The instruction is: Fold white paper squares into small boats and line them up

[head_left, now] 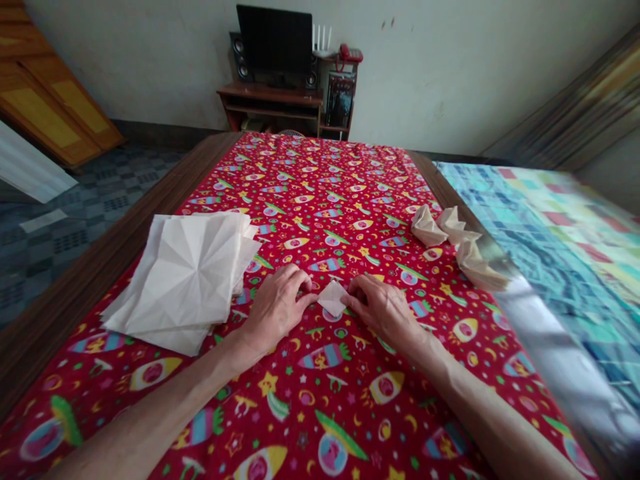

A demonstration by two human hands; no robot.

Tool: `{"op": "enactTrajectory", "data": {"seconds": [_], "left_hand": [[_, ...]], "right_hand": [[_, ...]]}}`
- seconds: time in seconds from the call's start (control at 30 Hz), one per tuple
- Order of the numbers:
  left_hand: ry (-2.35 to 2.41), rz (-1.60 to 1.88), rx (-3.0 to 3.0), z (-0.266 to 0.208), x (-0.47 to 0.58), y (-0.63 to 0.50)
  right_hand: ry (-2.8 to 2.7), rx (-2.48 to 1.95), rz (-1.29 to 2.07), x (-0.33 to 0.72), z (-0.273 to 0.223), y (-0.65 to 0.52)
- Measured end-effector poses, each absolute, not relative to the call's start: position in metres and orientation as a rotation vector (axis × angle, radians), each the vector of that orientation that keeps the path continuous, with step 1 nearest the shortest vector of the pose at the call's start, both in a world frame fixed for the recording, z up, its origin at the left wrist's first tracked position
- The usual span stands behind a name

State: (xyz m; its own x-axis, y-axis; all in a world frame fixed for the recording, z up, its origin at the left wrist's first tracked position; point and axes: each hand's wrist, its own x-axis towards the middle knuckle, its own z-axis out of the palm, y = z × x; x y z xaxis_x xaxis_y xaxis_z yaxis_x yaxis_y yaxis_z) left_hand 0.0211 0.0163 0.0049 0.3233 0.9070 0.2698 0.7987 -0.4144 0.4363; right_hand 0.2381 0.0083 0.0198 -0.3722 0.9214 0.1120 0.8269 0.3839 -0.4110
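A small white folded paper, diamond-shaped from here, lies on the red patterned cloth between my hands. My left hand is closed at its left corner, the thumb reaching to the paper's edge and the other fingers curled. At the right corner, my right hand pinches the paper between thumb and forefinger. Left of my left hand rests a stack of creased white paper sheets, the top one marked with folds radiating from its centre.
Three folded paper pieces sit near the cloth's right edge. Beyond that edge is a bed with a patchwork cover. Against the far wall, a desk carries a monitor, speakers and a red telephone. A wooden cabinet stands at the left.
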Motion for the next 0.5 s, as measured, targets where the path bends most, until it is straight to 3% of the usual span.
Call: {"op": "enactTrajectory", "data": {"seconds": [0.37, 0.5], "left_hand": [[1.427, 0.729, 2.308, 0.012, 0.027, -0.003], [1.391, 0.921, 2.282, 0.010, 0.040, -0.007]], "right_hand": [[-1.914, -1.367, 0.744, 0.230, 0.005, 0.004], [-1.798, -1.385, 0.882, 0.219, 0.009, -0.001]]}}
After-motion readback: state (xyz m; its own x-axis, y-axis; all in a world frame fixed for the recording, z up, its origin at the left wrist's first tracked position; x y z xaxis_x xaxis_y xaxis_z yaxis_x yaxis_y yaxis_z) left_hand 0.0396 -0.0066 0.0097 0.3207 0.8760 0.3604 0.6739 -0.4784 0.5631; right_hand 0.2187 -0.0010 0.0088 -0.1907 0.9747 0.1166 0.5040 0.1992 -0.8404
